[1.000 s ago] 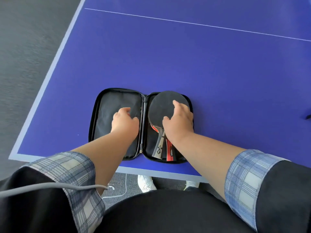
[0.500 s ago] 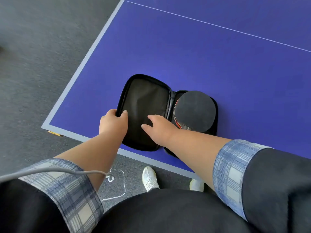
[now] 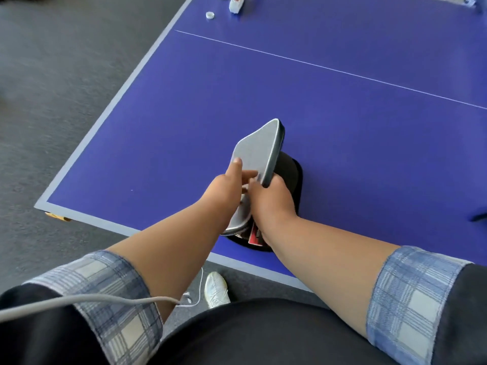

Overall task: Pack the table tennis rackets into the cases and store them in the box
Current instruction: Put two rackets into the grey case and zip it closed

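Note:
A racket case (image 3: 259, 148) lies near the front edge of the blue table (image 3: 163, 143). Its grey lid stands half raised, tilted over the black lower half. A racket (image 3: 288, 167) lies in that lower half: black rubber shows to the right of the lid, and a red and black handle end shows at the front. My left hand (image 3: 226, 185) presses its fingers flat on the lid's grey outer face. My right hand (image 3: 271, 201) grips the lid's near edge from the inner side. No box is in view.
At the table's far edge are a small white cap (image 3: 210, 15) and a white object (image 3: 235, 3). A dark item (image 3: 479, 216) pokes in at the right edge. The table corner lies to the left, over grey carpet. A white shoe (image 3: 216, 287) and a cable are below.
The left flap, lying flat before, has swung up and over toward the racket. My left hand went from its outer edge to its grey outside; my right hand moved onto the lid's edge.

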`<state>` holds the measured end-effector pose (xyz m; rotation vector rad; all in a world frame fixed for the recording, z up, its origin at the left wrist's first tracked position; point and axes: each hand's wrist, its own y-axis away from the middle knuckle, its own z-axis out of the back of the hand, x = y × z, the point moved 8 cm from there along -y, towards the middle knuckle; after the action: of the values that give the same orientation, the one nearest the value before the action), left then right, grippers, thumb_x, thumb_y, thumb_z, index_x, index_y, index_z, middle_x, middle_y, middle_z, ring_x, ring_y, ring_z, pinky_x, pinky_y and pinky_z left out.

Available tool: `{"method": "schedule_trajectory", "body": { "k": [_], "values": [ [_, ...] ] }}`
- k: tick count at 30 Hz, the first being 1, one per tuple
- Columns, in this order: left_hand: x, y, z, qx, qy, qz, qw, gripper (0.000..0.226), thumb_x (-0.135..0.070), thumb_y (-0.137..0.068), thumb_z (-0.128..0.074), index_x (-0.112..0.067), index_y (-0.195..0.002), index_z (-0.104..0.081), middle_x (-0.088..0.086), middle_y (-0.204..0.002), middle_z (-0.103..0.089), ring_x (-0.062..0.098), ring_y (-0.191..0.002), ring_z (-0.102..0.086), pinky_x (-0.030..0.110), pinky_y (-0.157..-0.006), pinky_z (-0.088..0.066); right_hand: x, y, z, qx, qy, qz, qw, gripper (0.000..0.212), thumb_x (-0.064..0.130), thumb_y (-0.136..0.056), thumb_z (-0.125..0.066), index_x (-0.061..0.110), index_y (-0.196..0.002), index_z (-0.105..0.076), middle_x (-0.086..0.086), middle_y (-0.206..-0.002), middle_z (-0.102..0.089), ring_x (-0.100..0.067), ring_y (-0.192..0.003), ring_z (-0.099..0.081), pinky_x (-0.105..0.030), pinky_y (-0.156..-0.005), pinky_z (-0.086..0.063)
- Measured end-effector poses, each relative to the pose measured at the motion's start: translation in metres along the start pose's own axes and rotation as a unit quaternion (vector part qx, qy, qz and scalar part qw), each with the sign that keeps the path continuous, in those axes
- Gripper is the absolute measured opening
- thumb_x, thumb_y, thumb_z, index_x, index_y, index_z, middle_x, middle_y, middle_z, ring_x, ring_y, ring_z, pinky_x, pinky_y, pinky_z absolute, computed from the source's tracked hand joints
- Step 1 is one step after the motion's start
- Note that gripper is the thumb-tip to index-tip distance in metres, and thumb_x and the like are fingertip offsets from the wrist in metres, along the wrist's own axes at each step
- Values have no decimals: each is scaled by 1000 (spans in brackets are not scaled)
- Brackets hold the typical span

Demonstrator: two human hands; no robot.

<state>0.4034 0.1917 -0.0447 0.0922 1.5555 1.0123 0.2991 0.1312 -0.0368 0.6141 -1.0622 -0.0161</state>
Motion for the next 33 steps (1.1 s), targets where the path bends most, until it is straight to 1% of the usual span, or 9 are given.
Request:
{"method": "schedule_trajectory", "body": {
  "k": [4, 8, 10, 14, 18, 22, 25, 29, 33],
  "values": [
    [19, -2, -41, 29, -58, -28, 998, 43, -42, -106, -31, -26, -120, -69, -9, -118, -69, 13, -111, -60, 19, -78, -41, -60, -16, 59, -74, 48, -79, 993, 23, 34, -91, -62, 18, -107, -63, -3, -103, -69, -28, -93, -65, -43, -87, -56],
    [33, -2, -15, -136, -168, -76, 973, 39, -34, -101, -33, -30, -129, -60, -7, -102, -67, 12, -78, -58, 26, -62, -42, -109, -31, 76, -44, 53, -168, 983, 26, 30, -91, -63, 9, -104, -70, -8, -82, -63, -27, -64, -54, -34, -62, -47],
    [49, -4, 8, -198, -185, -49, 961, 41, -26, -99, -32, -26, -133, -55, -5, -97, -64, 12, -68, -57, 27, -54, -42, -120, -37, 74, -18, 65, -187, 980, 35, 32, -92, -63, 9, -119, -65, -6, -89, -59, -28, -73, -55, -36, -71, -54],
    [89, -13, 31, -173, -216, 26, 961, 53, -10, -96, -38, -26, -147, -40, -6, -130, -58, 19, -84, -61, 26, -54, -43, -132, -43, 70, -18, 40, -218, 975, 56, 24, -90, -68, 13, -140, -44, -7, -114, -55, -30, -100, -54, -46, -97, -53],
    [106, -16, 34, -129, -237, 28, 963, 61, -2, -92, -41, -30, -145, -44, -12, -129, -60, 20, -75, -59, 29, -58, -47, -89, -48, 70, -48, 251, -25, 967, 81, 19, -88, -66, 29, -156, -23, -4, -160, -25, -30, -141, -34, -44, -114, -36],
    [106, -14, 34, -100, -270, -8, 958, 52, -6, -89, -45, -34, -130, -59, -13, -110, -67, 17, -64, -56, 28, -57, -48, -39, -42, 2, 116, 484, 251, 830, 70, 38, -97, -54, 37, -158, -21, -4, -170, -4, -30, -156, -2, -55, -124, -7],
    [109, -16, 43, -105, -353, -16, 930, 35, -17, -94, -54, -31, -125, -63, -10, -108, -69, 18, -90, -63, 33, -74, -53, -56, -49, -32, 204, 578, 245, 751, 71, 66, -96, -39, 46, -158, -11, 0, -171, 8, -33, -156, 13, -66, -120, 1],
    [118, -15, 51, -115, -425, -24, 898, 25, -26, -99, -48, -27, -112, -70, 2, -102, -70, 27, -91, -64, 35, -75, -53, -67, -53, -42, 187, 598, 215, 749, 79, 77, -91, -27, 47, -158, 2, 1, -169, 19, -35, -154, 21, -70, -117, 7],
    [119, -17, 47, -109, -372, -78, 918, 36, -30, -95, -55, -30, -130, -61, -6, -116, -63, 16, -80, -60, 29, -69, -46, -67, -53, -43, 182, 597, 210, 753, 79, 77, -92, -27, 47, -158, 5, 2, -169, 21, -34, -153, 23, -70, -117, 8]
  ]
}}
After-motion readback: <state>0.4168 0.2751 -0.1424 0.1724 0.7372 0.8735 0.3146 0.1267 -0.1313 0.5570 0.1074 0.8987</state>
